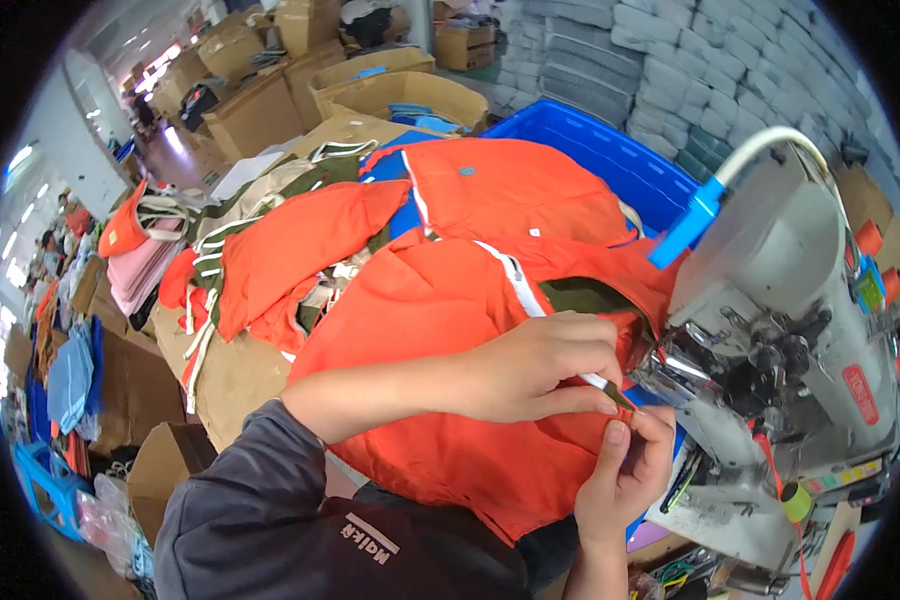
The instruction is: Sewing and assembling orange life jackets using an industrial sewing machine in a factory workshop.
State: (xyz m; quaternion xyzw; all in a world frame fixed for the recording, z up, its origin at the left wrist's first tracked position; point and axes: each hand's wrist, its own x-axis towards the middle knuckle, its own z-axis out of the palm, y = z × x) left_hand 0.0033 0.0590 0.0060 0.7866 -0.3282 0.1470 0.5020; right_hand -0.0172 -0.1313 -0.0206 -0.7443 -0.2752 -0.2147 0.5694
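Both hands [560, 365] [615, 485] pinch olive trim [618, 394], seemingly on the orange garment [420, 330].

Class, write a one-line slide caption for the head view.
Left hand and right hand pinch a green-and-white edge on orange cloth beside a grey sewing machine.

From the wearer's head, the fisheye view looks down and forward, with the left hand [555, 365] and right hand [625, 475] near, toward four o'clock, the grey machine [770, 245] close at three, cartons [255, 120] farther off at eleven.
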